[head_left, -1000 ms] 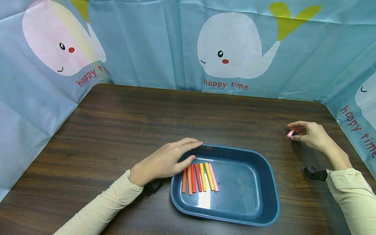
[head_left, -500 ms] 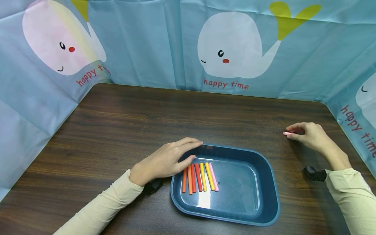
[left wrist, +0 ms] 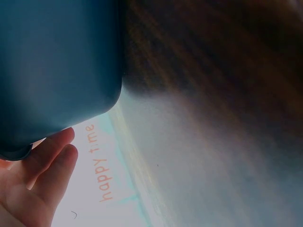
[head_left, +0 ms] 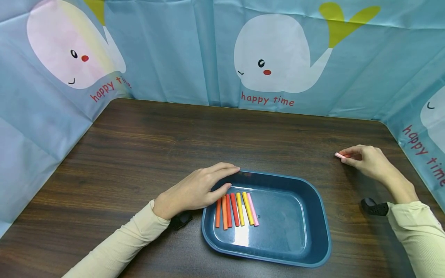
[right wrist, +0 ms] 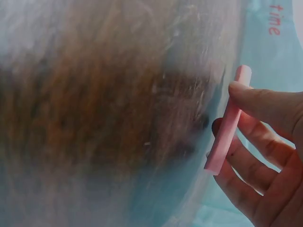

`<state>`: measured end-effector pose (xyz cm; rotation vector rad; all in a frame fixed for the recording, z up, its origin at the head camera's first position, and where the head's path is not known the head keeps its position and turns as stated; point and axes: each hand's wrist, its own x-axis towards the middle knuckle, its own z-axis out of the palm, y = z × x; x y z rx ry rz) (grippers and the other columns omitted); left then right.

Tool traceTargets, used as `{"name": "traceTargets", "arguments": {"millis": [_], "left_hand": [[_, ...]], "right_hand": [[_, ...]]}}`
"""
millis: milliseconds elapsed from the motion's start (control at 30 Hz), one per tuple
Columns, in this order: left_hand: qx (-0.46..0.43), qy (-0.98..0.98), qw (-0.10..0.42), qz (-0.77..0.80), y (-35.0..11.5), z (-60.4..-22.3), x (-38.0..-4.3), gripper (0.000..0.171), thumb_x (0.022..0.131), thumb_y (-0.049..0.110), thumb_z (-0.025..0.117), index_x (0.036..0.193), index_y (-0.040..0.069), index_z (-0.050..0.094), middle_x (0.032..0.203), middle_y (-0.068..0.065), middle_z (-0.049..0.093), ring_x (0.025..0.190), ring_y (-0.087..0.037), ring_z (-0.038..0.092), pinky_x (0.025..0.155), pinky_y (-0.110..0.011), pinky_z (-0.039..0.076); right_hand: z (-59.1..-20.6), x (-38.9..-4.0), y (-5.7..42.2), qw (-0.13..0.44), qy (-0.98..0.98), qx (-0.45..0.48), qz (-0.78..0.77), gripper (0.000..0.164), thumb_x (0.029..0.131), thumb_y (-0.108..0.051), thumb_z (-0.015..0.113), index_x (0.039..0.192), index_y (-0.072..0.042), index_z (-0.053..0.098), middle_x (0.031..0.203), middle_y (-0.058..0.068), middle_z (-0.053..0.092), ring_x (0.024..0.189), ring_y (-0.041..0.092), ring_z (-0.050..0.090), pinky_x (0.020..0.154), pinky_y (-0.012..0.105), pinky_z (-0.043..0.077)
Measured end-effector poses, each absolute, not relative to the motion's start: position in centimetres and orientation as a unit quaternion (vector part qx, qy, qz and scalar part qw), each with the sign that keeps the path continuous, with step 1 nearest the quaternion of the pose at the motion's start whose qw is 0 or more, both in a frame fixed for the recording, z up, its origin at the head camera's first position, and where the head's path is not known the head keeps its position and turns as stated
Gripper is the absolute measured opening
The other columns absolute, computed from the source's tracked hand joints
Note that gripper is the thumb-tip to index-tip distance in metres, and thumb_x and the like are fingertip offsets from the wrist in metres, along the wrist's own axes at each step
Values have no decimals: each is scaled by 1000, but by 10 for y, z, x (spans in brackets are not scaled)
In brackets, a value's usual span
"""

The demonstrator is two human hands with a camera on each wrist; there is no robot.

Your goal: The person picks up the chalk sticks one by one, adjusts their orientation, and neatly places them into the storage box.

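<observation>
In the head view, a dark blue plastic tray [head_left: 318, 216] stands on the table. Inside, at its left end, lies a row of slim sticks like chalk or crayons: two orange, two red, two yellow [head_left: 248, 208] and one pink [head_left: 253, 210]. My left hand [head_left: 198, 189] holds the tray's far left corner, thumb over the inside and fingers along the outer wall [left wrist: 57, 52]. Over at the right, away from the tray, my right hand [head_left: 372, 162] pinches another pink stick [right wrist: 229, 123] between thumb and fingertips. Both stick ends show in the right wrist view.
The dark wood-grain table [head_left: 156, 135] has a blue curtain with whale prints [head_left: 174, 58] along its back and both sides. A black strap piece [head_left: 374, 207] hangs at the right cuff, another [head_left: 181, 221] under the left wrist.
The pink stick has turned within my right fingers, its free end swinging from pointing toward me to pointing left and slightly away. My left hand and the tray have kept still.
</observation>
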<state>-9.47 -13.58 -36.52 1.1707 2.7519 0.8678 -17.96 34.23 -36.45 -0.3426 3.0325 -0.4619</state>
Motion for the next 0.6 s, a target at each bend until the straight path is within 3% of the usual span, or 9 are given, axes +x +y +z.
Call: {"name": "traceTargets", "arguments": {"millis": [233,433,600], "left_hand": [[374,886,14,276,-135,-365,-95,47,99,22,59,144,10,52,144,-4,54,127,-16,58,105,-38,50],[375,886,10,274,-135,-365,-94,48,98,22,59,144,10,52,144,-5,54,126,-16,59,104,-38,50],[378,884,5,274,-135,-365,-94,47,99,22,59,144,10,52,144,-5,54,125,-15,59,104,-37,51]], "right_hand": [[-360,-175,333,6,980,-118,-161,26,89,-11,72,110,6,71,97,25,71,81,32,70,61,26,44],[-351,-169,322,13,976,-100,-195,28,92,-17,71,113,2,69,98,23,72,67,2,63,52,24,44],[-342,-162,312,23,970,-90,-226,32,95,-22,68,117,1,66,97,21,73,57,3,57,49,25,41]]}}
